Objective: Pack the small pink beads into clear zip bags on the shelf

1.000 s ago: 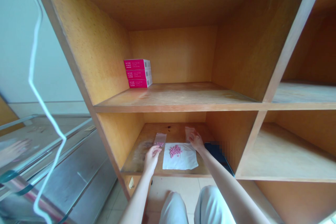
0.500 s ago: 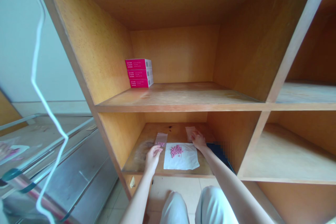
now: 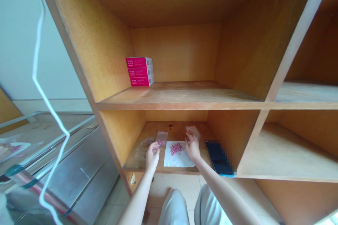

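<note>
On the upper shelf the boxes stand stacked in the back left corner. In the compartment below, a sheet lies near the front edge, with beads on its back half. A bag lies just left of the sheet, and the left hand is before it. A second bag lies behind the sheet's right corner. The right hand is between the beads and a phone, which lies right of the sheet.
</note>
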`<state>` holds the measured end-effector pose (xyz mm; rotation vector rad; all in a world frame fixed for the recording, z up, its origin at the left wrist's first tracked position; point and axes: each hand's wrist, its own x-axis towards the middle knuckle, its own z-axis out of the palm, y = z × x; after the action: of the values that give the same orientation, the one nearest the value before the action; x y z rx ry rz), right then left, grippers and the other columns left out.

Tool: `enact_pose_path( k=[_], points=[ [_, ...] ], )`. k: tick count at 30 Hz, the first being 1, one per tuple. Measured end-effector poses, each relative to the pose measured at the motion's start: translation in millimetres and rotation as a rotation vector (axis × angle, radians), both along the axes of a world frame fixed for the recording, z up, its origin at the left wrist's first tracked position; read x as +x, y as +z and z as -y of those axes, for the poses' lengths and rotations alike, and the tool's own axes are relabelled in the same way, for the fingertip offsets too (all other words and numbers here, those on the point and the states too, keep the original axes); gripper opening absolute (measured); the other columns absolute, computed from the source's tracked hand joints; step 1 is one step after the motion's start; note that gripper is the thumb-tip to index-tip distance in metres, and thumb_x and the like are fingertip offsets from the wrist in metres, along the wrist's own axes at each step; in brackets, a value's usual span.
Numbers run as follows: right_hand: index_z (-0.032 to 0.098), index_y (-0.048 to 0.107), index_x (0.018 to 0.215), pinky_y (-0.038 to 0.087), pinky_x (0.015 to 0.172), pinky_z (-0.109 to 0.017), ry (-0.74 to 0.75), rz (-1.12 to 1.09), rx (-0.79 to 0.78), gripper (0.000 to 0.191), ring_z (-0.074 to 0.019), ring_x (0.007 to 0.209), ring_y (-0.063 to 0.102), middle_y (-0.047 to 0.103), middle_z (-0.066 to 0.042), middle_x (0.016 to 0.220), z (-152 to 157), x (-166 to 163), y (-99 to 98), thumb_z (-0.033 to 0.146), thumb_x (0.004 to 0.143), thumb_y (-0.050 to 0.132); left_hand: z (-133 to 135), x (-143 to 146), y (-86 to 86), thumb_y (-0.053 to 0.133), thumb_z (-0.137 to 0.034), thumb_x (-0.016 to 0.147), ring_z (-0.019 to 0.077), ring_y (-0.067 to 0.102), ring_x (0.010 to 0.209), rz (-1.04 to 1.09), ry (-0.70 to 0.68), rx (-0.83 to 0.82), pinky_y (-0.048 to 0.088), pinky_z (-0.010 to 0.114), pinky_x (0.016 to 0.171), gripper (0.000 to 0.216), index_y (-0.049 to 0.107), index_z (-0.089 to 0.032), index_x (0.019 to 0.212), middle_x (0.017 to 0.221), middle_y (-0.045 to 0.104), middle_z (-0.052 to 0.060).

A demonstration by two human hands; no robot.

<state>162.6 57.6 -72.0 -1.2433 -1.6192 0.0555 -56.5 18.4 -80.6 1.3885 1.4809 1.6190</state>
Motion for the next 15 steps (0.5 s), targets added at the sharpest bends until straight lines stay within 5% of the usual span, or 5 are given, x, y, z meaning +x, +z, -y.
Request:
enact_pose_path(
  k=[7,11,15],
  points=[
    [0.018,0.057,0.101,0.039,0.088,-0.039,0.061,-0.011,-0.040,0.033,-0.0226,0.104,0.049,0.056,-0.011,0.108,15,-1,-7.4,0.010,0.075,0.038,-10,1,9.3,0.053,-0.015,0.067,0.0229,0.052,0.104,-0.257,0.065,0.086,0.034,0.038,0.095,0.034,0.057,-0.019,0.100,0.107,0.060,0.010],
    [0.018,0.059,0.097,0.040,0.088,-0.039,0.081,0.041,-0.052,0.033,-0.0227,0.102,0.050,0.058,-0.010,0.103,16,-2,-6.2,0.008,0.073,0.039,-24,2,26.3,0.056,-0.015,0.067,0.0239,0.056,0.096,-0.371,-0.035,0.015,0.035,0.040,0.092,0.029,0.061,-0.020,0.094,0.099,0.063,0.010],
    [0.019,0.060,0.096,0.040,0.087,-0.040,0.087,0.060,-0.046,0.034,-0.0234,0.100,0.051,0.058,-0.010,0.103,16,-3,-6.9,0.007,0.072,0.040,-35,5,37.1,0.062,-0.017,0.063,0.0273,0.055,0.098,-0.466,-0.044,-0.072,0.021,0.050,0.098,0.027,0.063,-0.024,0.089,0.099,0.063,0.009]
  ],
)
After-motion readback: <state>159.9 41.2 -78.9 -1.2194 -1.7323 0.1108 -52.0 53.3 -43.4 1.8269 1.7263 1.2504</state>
